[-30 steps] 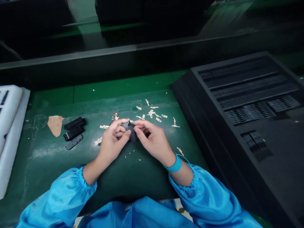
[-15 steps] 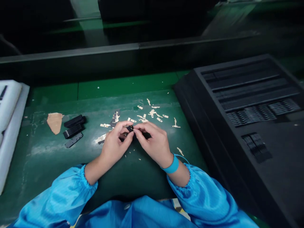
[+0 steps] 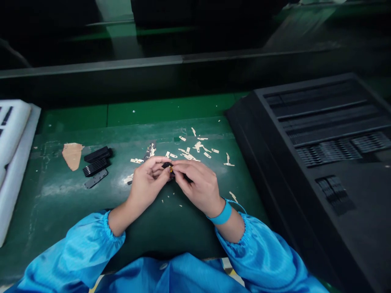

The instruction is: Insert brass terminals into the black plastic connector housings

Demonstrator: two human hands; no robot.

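Observation:
Between the thumb and fingers of my left hand (image 3: 146,181) is a small black part (image 3: 166,165). A tiny yellow-gold bit (image 3: 171,169) shows at its right end. My right hand (image 3: 200,183) is closed in a pinch against that end; whatever its fingertips grip is hidden. Just beyond the hands lie scattered pale, thin cut pieces (image 3: 187,154). Close to my left hand is a small pile of black and pale strips (image 3: 150,150). Further left, several flat black plates (image 3: 96,166) lie stacked beside a tan paper scrap (image 3: 72,156).
A large black tray (image 3: 271,162) with rows of slots and dark parts stands on the right of the green table mat (image 3: 67,211). White foam (image 3: 18,162) holding dark parts is at the left edge. A dark raised ledge (image 3: 180,79) runs along the back.
The black part has tilted between my fingers, and the yellow-gold bit now shows. My right fingers have shifted slightly over it. The whole view has moved a little.

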